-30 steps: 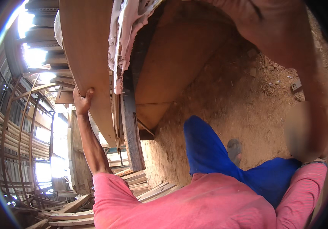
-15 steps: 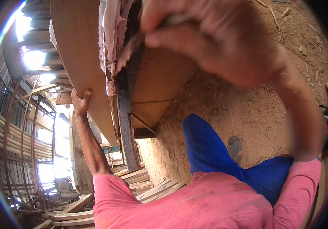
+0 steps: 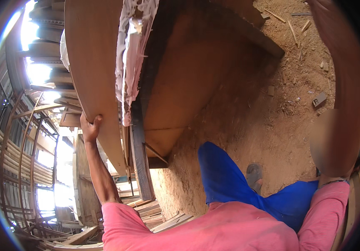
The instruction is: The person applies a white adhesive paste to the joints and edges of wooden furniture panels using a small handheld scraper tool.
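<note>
My left hand [image 3: 90, 127] grips the edge of a smooth brown wooden panel [image 3: 94, 62]. Its thumb lies on the near face, and the other fingers are hidden behind. Thick, pale pinkish-white paste [image 3: 130, 67] is smeared in ridges along the panel's right side, tapering toward me. Beside it runs a dark, rough timber post [image 3: 141, 154], with a broad brown board [image 3: 196, 71] to its right in shadow. My right forearm [image 3: 349, 75] stretches up the right side and leaves the picture at the top, so my right hand is out of sight.
Wood scraps and sawdust lie on the earth floor [image 3: 289, 138], with a small grey block [image 3: 319, 99] among them. Loose planks [image 3: 148, 211] are stacked at the lower left. Farther left stands a frame of thin poles [image 3: 20, 146].
My right hand, earlier blurred over the paste with a thin flat piece in it, has moved up and out of view. More of the paste and board shows. My left hand keeps its grip.
</note>
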Action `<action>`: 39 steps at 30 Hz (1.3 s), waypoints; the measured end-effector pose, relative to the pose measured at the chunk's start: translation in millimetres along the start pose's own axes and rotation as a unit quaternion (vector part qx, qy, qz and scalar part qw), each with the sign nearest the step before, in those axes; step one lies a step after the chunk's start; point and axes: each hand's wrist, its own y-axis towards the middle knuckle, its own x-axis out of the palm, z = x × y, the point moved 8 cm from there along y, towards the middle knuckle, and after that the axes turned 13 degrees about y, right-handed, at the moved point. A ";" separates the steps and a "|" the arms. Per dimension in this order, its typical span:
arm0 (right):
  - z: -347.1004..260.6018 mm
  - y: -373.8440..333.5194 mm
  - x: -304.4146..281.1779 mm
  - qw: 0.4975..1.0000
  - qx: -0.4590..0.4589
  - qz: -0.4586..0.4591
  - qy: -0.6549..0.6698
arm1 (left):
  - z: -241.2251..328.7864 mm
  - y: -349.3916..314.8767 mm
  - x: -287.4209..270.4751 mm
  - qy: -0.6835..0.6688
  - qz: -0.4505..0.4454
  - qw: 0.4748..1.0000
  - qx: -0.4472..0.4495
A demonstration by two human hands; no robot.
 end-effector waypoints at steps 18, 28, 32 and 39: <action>32.5 -49.4 26.8 0.931 0.294 0.028 0.216 | -23.0 -9.8 3.1 -0.021 -0.036 0.999 -0.021; 12.3 -54.6 36.2 0.991 -0.101 -0.086 -0.018 | -8.1 -6.6 1.6 -0.027 -0.021 0.999 -0.005; 0.1 -60.4 43.7 0.967 -0.194 -0.106 -0.130 | 0.8 -5.9 5.5 -0.025 -0.016 1.000 -0.007; -15.5 -47.9 30.7 0.933 -0.267 -0.097 -0.223 | 0.1 -7.0 2.1 -0.025 -0.017 1.000 -0.006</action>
